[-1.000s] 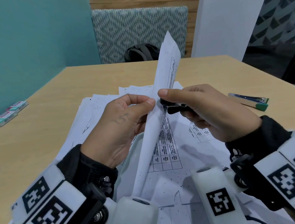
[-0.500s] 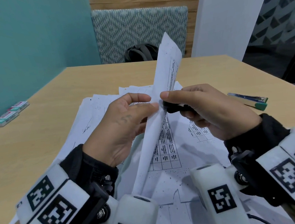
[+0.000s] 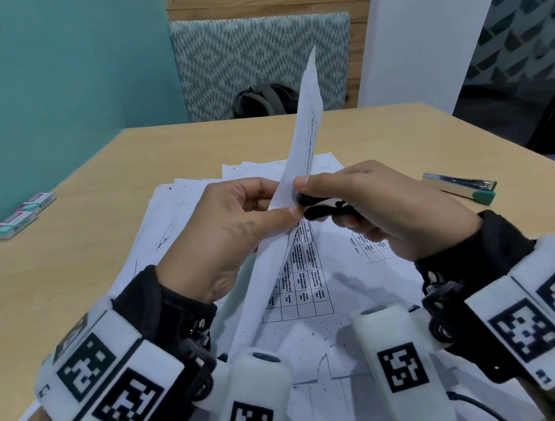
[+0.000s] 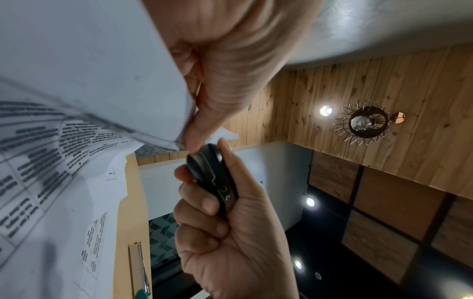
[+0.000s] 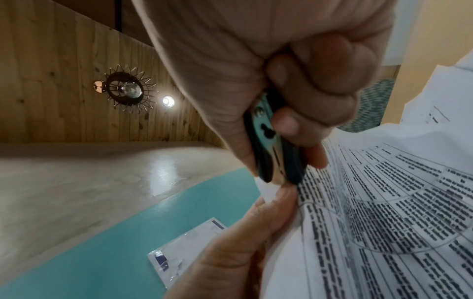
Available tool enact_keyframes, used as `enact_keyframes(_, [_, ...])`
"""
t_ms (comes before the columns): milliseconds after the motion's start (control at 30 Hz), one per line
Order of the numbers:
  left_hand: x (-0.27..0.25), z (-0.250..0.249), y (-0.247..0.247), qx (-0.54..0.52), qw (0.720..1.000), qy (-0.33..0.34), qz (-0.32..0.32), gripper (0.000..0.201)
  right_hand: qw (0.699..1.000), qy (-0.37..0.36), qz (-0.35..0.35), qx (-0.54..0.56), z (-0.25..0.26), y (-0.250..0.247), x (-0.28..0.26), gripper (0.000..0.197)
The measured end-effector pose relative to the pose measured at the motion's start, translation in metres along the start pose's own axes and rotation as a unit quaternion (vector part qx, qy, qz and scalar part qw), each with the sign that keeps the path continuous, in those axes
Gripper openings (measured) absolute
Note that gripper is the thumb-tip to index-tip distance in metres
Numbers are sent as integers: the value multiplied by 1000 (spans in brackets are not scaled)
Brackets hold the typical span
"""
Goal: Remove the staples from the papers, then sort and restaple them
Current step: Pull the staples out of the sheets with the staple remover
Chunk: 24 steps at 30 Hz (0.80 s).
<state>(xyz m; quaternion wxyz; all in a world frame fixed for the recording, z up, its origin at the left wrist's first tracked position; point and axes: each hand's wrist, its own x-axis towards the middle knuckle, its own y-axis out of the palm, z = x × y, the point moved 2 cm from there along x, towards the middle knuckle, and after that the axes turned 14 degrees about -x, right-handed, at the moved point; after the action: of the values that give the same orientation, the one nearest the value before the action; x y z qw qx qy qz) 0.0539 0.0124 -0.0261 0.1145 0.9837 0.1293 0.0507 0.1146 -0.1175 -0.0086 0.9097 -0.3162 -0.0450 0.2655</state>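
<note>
The left hand is raised above the table, its thumb and fingers pinching the corner of the folded papers, which stand tilted up over the loose sheets. The right hand curls around a black staple remover, its tip at that corner; whether it bites the staple cannot be seen. 1 stapler lies at the right.

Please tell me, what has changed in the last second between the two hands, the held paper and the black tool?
Very little. The left hand still pinches the held paper, which has tilted a little more upright. The right hand keeps its grip on the black staple remover and has pressed it closer against the pinched spot. The stapler, the small boxes and the papers on the table have not moved.
</note>
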Motion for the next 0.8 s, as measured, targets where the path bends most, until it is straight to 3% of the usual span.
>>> enact_keyframes(100, [2, 3, -2, 26, 1000, 5, -12, 11, 999, -19, -26, -4, 0, 1, -1, 47])
enact_keyframes(233, [3, 8, -1, 93, 993, 59, -28, 10, 996, -30, -63, -63, 1, 4, -2, 39])
enact_keyframes(467, [3, 7, 2, 152, 982, 108, -36, 21, 998, -16, -45, -39, 2, 5, -3, 48])
enact_keyframes(533, [4, 7, -3, 182, 975, 118, -41, 19, 999, -14, -37, -24, 2, 3, -3, 42])
enact_keyframes(667, [9, 4, -16, 170, 980, 89, -52, 32, 999, -6, -36, 30, 5, -9, -8, 23])
enact_keyframes(800, [10, 3, -16, 162, 983, 71, -48, 20, 998, 17, -60, -17, 0, -24, -8, 23])
